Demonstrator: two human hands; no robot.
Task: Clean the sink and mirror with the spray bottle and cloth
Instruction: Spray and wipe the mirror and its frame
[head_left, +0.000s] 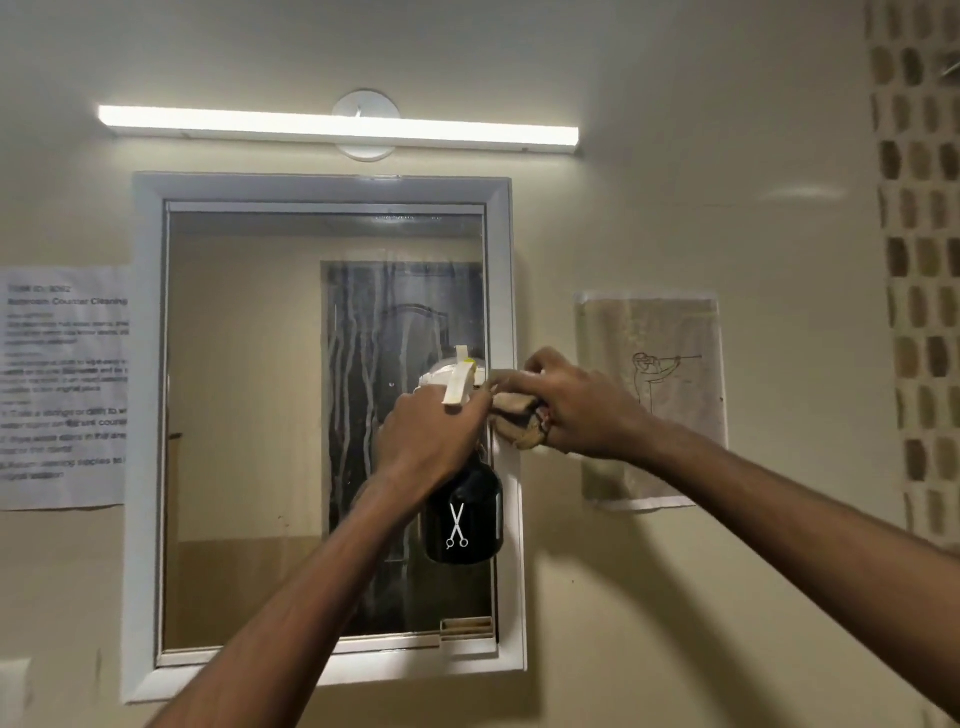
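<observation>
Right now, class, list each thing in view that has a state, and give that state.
Light: on.
Mirror: wet, streaked with runs.
Bottle: upright, gripped by left hand.
Cloth: bunched, gripped by right hand, at the mirror's right edge.
Notice: flat on wall.
Drawing: flat on wall.

Black spray bottle (464, 519) with white scissors mark and cream trigger head, upright at frame centre, crumpled beige cloth (517, 422) just right of it, white-framed mirror (249, 415) behind, streaked with drips
</observation>
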